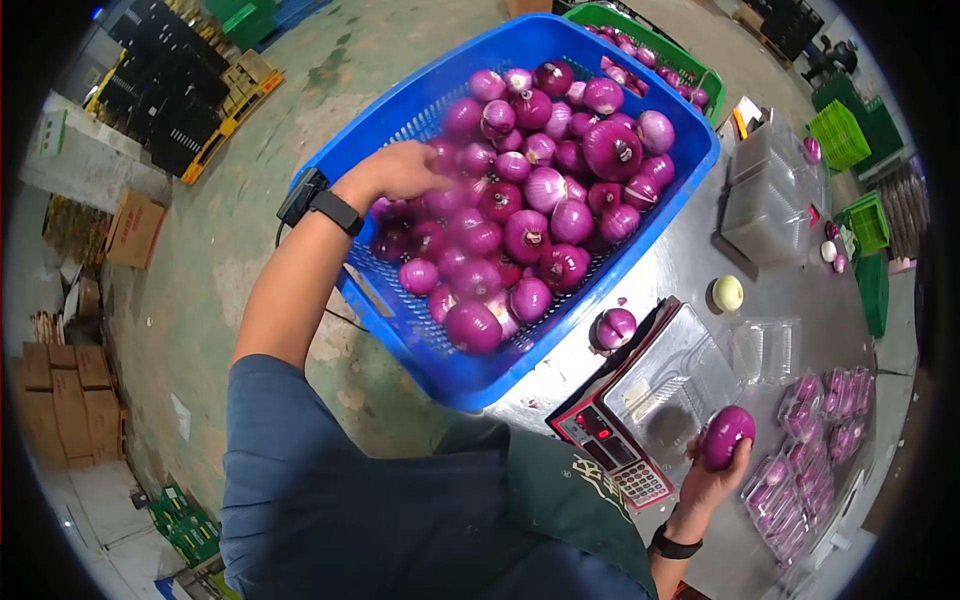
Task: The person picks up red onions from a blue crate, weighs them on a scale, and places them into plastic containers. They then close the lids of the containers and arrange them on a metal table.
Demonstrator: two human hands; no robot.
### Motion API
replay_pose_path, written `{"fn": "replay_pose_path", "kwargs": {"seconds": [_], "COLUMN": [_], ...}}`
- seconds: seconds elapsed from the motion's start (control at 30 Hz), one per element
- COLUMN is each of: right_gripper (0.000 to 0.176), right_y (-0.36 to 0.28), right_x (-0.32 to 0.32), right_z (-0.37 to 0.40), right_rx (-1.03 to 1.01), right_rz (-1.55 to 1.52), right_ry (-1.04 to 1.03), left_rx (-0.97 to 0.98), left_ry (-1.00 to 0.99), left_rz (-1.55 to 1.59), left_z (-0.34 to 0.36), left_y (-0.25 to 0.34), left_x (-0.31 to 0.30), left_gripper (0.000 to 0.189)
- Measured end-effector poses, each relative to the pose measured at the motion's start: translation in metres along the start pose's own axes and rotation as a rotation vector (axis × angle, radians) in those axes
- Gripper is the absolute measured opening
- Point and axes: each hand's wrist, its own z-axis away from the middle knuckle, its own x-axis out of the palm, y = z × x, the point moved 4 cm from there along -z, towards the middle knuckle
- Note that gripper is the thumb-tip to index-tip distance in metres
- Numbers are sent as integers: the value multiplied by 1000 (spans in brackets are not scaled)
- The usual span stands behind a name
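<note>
Many red onions (545, 188) fill a blue plastic basket (455, 385). Reaching over its left side, my left hand (405, 170) is among the onions, its fingers loosely bent and apart; the fingertips are partly blurred, and no onion shows clearly in its grasp. My right hand (712, 487) is wrapped around one large red onion (727, 437), held up by the front right corner of a digital scale (675, 385) with a red keypad panel. Another red onion (615, 328) rests on the metal table between basket and scale.
A peeled pale onion (727, 293) and an open clear plastic box (767, 350) lie on the metal table (660, 270). Packed clear boxes of onions (790, 500) sit at right. Stacked clear containers (765, 205) stand behind. A green basket (690, 65) of onions adjoins the blue one.
</note>
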Motion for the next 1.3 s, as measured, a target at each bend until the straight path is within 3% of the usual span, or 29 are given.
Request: {"fn": "replay_pose_path", "kwargs": {"seconds": [0.13, 0.23, 0.33, 0.57, 0.67, 0.7, 0.83, 0.97, 1.07, 1.23, 1.3], "right_gripper": [60, 60, 60, 56, 55, 55, 56, 66, 79, 84, 85], "right_y": [3, 8, 9, 10, 11, 12, 9, 5, 3, -2, -4], "right_x": [-4, -7, 1, 3, 2, 1, -5, -8, -10, -15, -18], "right_z": [8, 13, 17, 17, 18, 18, 19, 19, 17, 18, 18], "right_rx": [-13, -26, -26, -26, -40, -45, -103, -183, -176, -323, -429], "right_rz": [-20, -33, -39, -39, -52, -58, -50, 24, 96, 447, 611], "right_ry": [89, 124, 124, 62, 50, 58, 74, 123, 124, 74, 64], "left_rx": [-155, -127, 5, 9, 32, 83, -84, 257, 204, 571, 667], "left_ry": [-149, -249, -296, -443, -396, -312, -666, -693, -723, -424, -352], "left_rz": [-305, -345, -275, -158, -113, -97, 732, 1297, 1619, 1227, 971], "left_z": [-26, -31, -39, -48, -49, -54, -43, -7, 24, 67, 87], "left_y": [-39, -37, -3, 26, 21, 12, 20, 72, 110, 185, 219], "left_x": [32, 46, 77, 135, 142, 146, 114, 67, 50, 48, 49], "left_gripper": [50, 57, 75, 107, 109, 91, 68, 73, 74, 97, 94]}}
